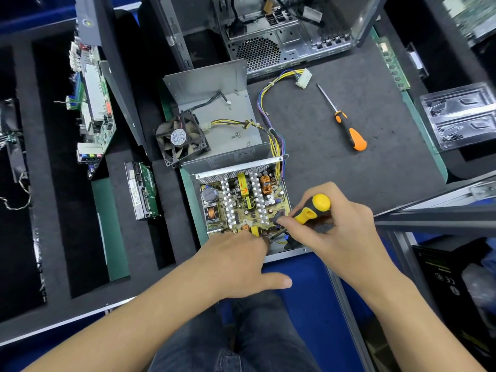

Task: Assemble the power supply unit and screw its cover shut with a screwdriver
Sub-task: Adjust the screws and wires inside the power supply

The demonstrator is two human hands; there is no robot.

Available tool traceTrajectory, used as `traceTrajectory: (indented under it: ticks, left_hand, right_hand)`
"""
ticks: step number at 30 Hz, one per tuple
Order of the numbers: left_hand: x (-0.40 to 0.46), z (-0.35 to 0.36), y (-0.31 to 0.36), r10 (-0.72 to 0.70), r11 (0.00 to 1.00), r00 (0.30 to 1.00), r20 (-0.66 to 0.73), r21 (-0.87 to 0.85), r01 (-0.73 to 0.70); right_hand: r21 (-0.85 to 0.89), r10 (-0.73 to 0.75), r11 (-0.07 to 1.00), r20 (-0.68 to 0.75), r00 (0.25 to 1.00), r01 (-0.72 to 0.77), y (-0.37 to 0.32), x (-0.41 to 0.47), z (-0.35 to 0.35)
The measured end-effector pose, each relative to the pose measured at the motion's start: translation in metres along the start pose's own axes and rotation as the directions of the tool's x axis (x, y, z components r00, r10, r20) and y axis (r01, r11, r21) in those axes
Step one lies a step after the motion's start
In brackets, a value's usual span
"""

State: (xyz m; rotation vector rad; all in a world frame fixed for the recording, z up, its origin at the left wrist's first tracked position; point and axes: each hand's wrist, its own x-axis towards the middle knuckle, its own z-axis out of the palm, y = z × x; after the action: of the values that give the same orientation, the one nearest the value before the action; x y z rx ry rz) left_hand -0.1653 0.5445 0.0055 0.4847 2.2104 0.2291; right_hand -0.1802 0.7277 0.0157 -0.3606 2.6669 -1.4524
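**At the near table edge: board screw going in, cover still off**

Near the front lip of the bench sits the open PSU chassis [279, 253], circuit board [241, 202] exposed inside it. My right hand [338, 224] is curled round the yellow-black screwdriver [312, 209], tip angled down into the near right corner of the board. My left hand [236, 261] lies flat with the fingers reaching onto the board's near edge; fingertips are hidden, so I cannot tell if they pinch anything.

Handling, my read: sheet-steel chassis is stiff and moderately heavy, with thin edges likely sharp, so grip by the outer walls. Board is fragile; keep off coils, capacitors and heatsink fins. Screws are tiny and easy to lose.

Cover [212, 84] lies open just behind the chassis, with the fan [181, 139] resting at its left edge, wire bundle [268, 108] trailing out right. Loose screws [236, 134] sit on the cover's floor.

Room: chassis slightly overhangs the bench edge, so no pulling toward me. Open mat lies to the right, where the orange screwdriver [349, 130] lies well apart. Hard drive [142, 191] crowds the left.
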Motion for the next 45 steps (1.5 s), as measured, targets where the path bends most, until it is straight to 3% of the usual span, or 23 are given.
traceTrajectory:
  ticks: [15,25,45]
  left_hand:
    - [0.001,0.004,-0.002,0.011,1.000,1.000,-0.011,-0.004,-0.012]
    - [0.002,0.003,-0.001,0.009,1.000,1.000,-0.004,-0.009,-0.009]
    - [0.003,0.006,-0.003,0.004,1.000,1.000,0.013,0.012,-0.005]
  right_hand:
    - [-0.043,0.007,0.999,0.077,0.997,-0.004,0.000,-0.001,0.002]
    - [0.058,0.039,0.997,0.022,0.999,-0.040,0.004,-0.001,0.000]
    - [0.071,0.085,0.994,0.009,0.996,-0.085,0.013,0.000,0.003]
